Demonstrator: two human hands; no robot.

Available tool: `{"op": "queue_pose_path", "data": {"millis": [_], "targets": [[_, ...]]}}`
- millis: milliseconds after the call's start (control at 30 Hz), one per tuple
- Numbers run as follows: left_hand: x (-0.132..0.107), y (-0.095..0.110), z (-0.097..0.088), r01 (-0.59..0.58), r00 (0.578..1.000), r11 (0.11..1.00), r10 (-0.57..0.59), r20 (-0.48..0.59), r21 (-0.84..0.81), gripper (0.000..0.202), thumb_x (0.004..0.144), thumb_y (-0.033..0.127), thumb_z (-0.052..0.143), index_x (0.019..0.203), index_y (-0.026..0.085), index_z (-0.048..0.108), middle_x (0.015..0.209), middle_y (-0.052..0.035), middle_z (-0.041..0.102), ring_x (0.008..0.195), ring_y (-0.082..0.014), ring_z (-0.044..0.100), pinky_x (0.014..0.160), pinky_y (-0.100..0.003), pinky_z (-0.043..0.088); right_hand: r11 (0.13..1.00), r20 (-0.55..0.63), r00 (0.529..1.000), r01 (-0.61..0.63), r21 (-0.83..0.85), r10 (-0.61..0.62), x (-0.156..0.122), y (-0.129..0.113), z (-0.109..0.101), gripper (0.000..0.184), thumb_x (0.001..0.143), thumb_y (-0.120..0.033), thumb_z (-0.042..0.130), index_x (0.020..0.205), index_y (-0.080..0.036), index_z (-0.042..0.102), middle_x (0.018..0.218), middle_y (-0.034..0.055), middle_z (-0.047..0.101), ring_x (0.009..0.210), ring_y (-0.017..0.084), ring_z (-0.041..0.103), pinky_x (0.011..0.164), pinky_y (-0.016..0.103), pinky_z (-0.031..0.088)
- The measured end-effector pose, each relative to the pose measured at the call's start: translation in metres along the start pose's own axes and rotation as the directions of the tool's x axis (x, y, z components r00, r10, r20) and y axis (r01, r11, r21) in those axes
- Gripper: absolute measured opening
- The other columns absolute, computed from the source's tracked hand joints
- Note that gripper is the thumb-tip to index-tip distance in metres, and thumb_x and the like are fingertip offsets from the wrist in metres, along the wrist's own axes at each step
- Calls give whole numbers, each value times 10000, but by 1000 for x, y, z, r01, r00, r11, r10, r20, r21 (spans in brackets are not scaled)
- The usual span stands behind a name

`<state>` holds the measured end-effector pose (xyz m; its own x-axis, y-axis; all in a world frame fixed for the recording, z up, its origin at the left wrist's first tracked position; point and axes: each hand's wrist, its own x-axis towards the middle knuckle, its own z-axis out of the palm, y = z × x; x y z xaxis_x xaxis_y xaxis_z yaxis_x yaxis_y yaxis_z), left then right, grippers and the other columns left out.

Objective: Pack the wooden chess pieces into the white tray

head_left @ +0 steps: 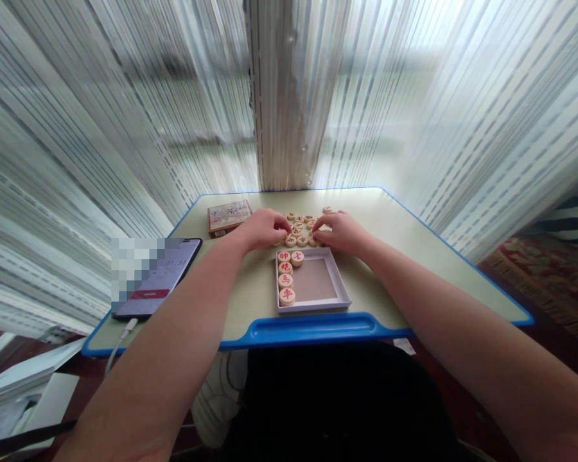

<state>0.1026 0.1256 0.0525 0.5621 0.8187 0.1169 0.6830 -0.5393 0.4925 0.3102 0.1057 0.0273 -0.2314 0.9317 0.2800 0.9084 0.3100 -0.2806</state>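
Both my hands rest on a cluster of round wooden chess pieces (300, 230) at the middle of a small blue-edged table (414, 256). My left hand (264, 228) curls its fingers over the left side of the pile. My right hand (340, 231) curls over the right side, fingertips on the pieces. Just in front of the pile lies a shallow white box tray (337, 292) with several red-marked pieces (286, 276) lined along its left wall and top left corner.
A box lid with printed characters (228, 216) lies at the back left. A phone (157, 276) with a white cable (120, 340) sits at the table's left edge. Striped sheer curtains (289, 96) hang close behind. A rug (553, 282) shows at right.
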Motion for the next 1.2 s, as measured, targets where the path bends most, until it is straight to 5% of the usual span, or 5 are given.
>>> {"op": "queue_pose_path", "data": {"millis": [233, 700, 967, 1067, 1200], "targets": [[1, -2, 1, -10, 1000, 1000, 10, -1, -15, 284, 648, 200, 510, 827, 135, 721, 763, -21, 707, 670, -136, 604, 620, -211, 442, 995, 33, 995, -99, 12, 98, 1, 1, 1, 307, 763, -249, 538, 1031, -224, 686, 975, 23, 704, 957, 232, 571, 855, 331, 435], [0, 1, 0, -20, 1000, 999, 19, 14, 39, 307, 650, 219, 501, 848, 143, 724, 799, -27, 712, 704, -152, 612, 660, -230, 450, 996, 31, 996, -85, 40, 84, 3, 4, 0, 270, 761, -320, 578, 971, -209, 707, 910, 23, 707, 836, 180, 607, 811, 285, 445], [0, 1, -1, -45, 999, 998, 45, -5, 50, 298, 661, 197, 501, 845, 133, 727, 769, -40, 708, 682, -153, 610, 653, -234, 457, 968, -40, 993, -100, 229, 111, 2, 5, 4, 243, 706, -216, 621, 936, -179, 689, 871, 33, 684, 732, 145, 580, 687, 270, 466], [-1, 4, -1, -51, 998, 999, 51, -34, 7, 265, 684, 211, 527, 847, 134, 721, 784, -43, 711, 702, -155, 619, 653, -238, 460, 899, -63, 991, -77, 430, 115, 0, -1, 1, 211, 716, -249, 629, 903, -164, 682, 812, 39, 664, 677, 132, 569, 613, 267, 468], [-4, 12, -2, -73, 993, 986, 58, -101, -150, 266, 719, 281, 583, 901, 123, 697, 836, -65, 710, 737, -157, 631, 656, -249, 477, 669, 22, 993, -95, 737, 117, -4, -11, -6, 204, 687, -222, 666, 877, -151, 651, 733, 21, 645, 624, 105, 564, 537, 230, 445]]}}
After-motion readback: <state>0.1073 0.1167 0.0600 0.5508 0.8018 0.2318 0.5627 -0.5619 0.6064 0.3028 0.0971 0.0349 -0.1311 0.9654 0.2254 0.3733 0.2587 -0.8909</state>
